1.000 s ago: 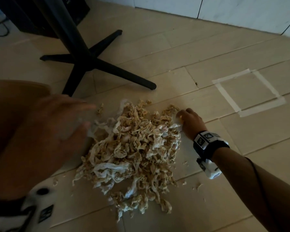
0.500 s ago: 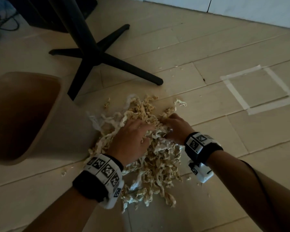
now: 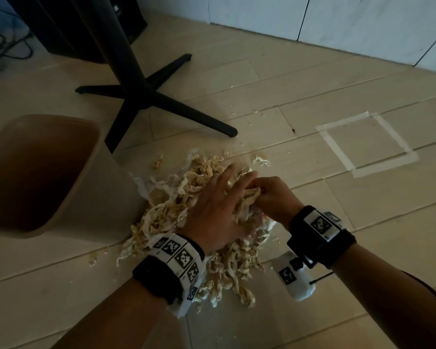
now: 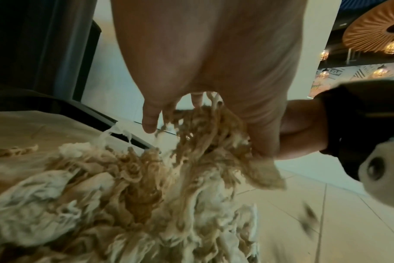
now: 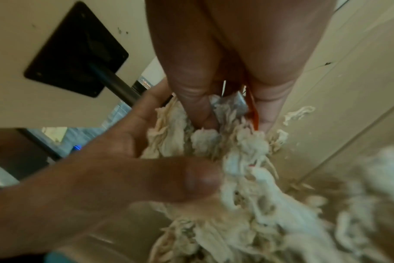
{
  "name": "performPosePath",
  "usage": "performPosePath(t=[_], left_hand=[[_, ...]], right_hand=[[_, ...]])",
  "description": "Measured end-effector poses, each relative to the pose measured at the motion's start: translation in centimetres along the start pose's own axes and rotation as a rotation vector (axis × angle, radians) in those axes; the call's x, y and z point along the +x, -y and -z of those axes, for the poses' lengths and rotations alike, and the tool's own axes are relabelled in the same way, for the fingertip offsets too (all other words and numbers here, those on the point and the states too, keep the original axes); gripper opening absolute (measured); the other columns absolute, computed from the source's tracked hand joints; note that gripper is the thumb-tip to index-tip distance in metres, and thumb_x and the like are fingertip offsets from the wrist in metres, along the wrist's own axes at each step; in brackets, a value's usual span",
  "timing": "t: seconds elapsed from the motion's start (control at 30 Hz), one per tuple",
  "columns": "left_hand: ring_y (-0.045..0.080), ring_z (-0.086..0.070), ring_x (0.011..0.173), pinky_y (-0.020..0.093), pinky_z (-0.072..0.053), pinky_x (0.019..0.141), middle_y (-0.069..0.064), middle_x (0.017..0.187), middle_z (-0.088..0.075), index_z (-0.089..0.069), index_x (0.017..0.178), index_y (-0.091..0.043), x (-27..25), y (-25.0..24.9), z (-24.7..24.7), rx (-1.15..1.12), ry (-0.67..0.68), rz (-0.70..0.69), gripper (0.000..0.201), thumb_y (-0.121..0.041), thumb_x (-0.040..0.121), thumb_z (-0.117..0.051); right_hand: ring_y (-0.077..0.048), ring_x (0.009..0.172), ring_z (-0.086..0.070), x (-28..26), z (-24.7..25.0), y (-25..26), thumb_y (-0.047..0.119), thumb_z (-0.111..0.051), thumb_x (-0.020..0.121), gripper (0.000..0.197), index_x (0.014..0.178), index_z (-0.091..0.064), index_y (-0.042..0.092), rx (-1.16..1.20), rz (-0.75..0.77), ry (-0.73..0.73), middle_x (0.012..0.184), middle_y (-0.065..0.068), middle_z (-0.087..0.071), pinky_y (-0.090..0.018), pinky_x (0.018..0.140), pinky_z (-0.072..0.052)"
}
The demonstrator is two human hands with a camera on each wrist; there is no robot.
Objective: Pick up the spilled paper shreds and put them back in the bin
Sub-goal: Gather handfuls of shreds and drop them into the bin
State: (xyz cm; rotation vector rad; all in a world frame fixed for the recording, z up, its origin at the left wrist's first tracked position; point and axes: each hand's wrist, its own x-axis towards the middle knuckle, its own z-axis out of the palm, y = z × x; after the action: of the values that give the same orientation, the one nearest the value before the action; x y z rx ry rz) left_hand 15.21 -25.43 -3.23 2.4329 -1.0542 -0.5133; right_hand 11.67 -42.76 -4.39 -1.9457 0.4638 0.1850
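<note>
A heap of beige and white paper shreds (image 3: pixel 171 210) lies on the floor beside the tan bin (image 3: pixel 91 177), which stands open-topped on the left. My left hand (image 3: pixel 219 205) lies over the top of the heap with its fingers spread and fairly straight. In the right wrist view its thumb (image 5: pixel 198 178) presses into the shreds (image 5: pixel 243 160). My right hand (image 3: pixel 269 195) meets it from the right, fingers curled round a clump. The left wrist view shows shreds (image 4: pixel 191 142) bunched under the left palm (image 4: pixel 214 53). The bin's inside is dark.
A black pedestal table base (image 3: pixel 146 96) with four feet stands just behind the heap and bin. A taped square (image 3: pixel 368 144) marks the floor to the right. Small scraps (image 3: pixel 261 161) lie scattered around. A dark speaker box (image 3: pixel 73 23) and the wall are at the back.
My left hand came down from the bin side onto the heap and its fingers have stretched forward. My right hand moved in from the heap's right edge to grip shreds.
</note>
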Motion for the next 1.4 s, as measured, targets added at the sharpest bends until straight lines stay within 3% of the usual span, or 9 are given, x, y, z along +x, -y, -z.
performPosePath(t=[0.1,0.2,0.3,0.57,0.73,0.83,0.97,1.17,1.4], left_hand=[[0.03,-0.022,0.156,0.053,-0.035,0.122,-0.008,0.171,-0.006,-0.01,0.157,-0.054,0.2,-0.7,-0.2,-0.052,-0.016,0.003,0.111,-0.037,0.077,-0.085],[0.025,-0.057,0.129,0.048,-0.055,0.102,0.003,0.146,-0.052,-0.027,0.153,-0.048,0.1,-0.7,-0.5,-0.177,-0.104,-0.025,0.097,-0.02,0.079,-0.084],[0.022,-0.068,0.112,0.043,-0.06,0.091,0.003,0.127,-0.067,-0.043,0.147,-0.043,-0.6,-1.0,-0.4,-0.186,-0.18,-0.04,0.082,-0.017,0.08,-0.083],[0.017,-0.061,0.076,0.035,-0.056,0.07,-0.004,0.086,-0.064,-0.059,0.092,-0.025,-3.7,-0.3,5.0,-0.261,-0.392,-0.012,0.03,-0.026,0.079,-0.087],[-0.003,-0.059,0.075,0.007,-0.045,0.069,-0.009,0.084,-0.06,-0.056,0.09,-0.03,-6.9,-1.5,12.1,-0.36,-0.586,-0.007,0.018,-0.036,0.084,-0.072],[-0.022,-0.058,0.083,-0.004,-0.042,0.073,-0.015,0.094,-0.06,-0.053,0.1,-0.035,-7.9,-0.5,16.4,-0.315,-0.748,0.082,0.025,-0.017,0.094,-0.069],[0.005,-0.062,0.094,0.014,-0.047,0.087,-0.004,0.105,-0.064,-0.058,0.101,-0.035,-9.2,3.5,22.2,-0.096,-0.959,0.164,0.018,-0.02,0.094,-0.063],[0.043,-0.058,0.114,0.058,-0.05,0.098,0.024,0.129,-0.056,-0.053,0.122,-0.011,-10.6,10.8,24.0,0.132,-0.802,0.49,0.047,-0.038,0.088,-0.068],[0.036,-0.055,0.132,0.049,-0.04,0.115,0.014,0.145,-0.059,-0.054,0.143,-0.018,-11.8,13.3,21.4,0.168,-0.127,0.647,0.071,-0.048,0.083,-0.077]], right_hand=[[-0.031,0.087,-0.07,-1.7,-0.4,1.4,0.001,-0.065,0.073,0.016,0.086,-0.072,0.008,0.153,0.03,0.068,0.087,-0.016,-0.074,-0.051,0.081,-0.057],[-0.033,0.09,-0.068,-2.9,-0.8,1.9,-0.007,-0.067,0.072,0.033,0.103,-0.062,0.003,0.344,-0.012,0.068,0.101,-0.023,-0.068,-0.043,0.076,-0.059],[-0.03,0.082,-0.064,-4.2,-0.7,2.2,-0.005,-0.072,0.07,0.049,0.112,-0.05,0.006,0.529,-0.091,0.05,0.11,-0.025,-0.057,-0.037,0.068,-0.057],[-0.031,0.11,-0.064,-6.2,1.8,2.4,0.017,-0.073,0.081,0.048,0.124,-0.052,0.019,0.534,-0.136,0.213,0.121,-0.02,-0.061,-0.044,0.096,-0.052],[-0.03,0.104,-0.066,-6.6,2.0,1.4,0.018,-0.068,0.086,0.034,0.118,-0.057,0.015,0.447,-0.144,0.135,0.108,-0.016,-0.067,-0.047,0.095,-0.052],[-0.026,0.1,-0.065,-6.5,1.3,0.2,0.025,-0.067,0.087,0.031,0.116,-0.059,0.018,0.279,-0.149,0.126,0.108,-0.012,-0.065,-0.044,0.093,-0.054],[-0.02,0.093,-0.062,-6.3,-0.1,-1.3,0.033,-0.066,0.086,0.037,0.12,-0.057,0.021,-0.047,-0.096,0.091,0.113,-0.006,-0.062,-0.034,0.083,-0.054],[-0.026,0.112,-0.051,-6.6,-1.8,-3.4,0.041,-0.065,0.086,0.055,0.134,-0.045,0.022,-0.364,-0.069,0.081,0.131,-0.011,-0.043,-0.029,0.096,-0.039],[-0.03,0.122,-0.045,-5.9,-2.2,-5.1,0.047,-0.069,0.08,0.07,0.139,-0.037,0.029,-0.444,-0.091,0.09,0.142,-0.009,-0.032,-0.04,0.105,-0.04]])
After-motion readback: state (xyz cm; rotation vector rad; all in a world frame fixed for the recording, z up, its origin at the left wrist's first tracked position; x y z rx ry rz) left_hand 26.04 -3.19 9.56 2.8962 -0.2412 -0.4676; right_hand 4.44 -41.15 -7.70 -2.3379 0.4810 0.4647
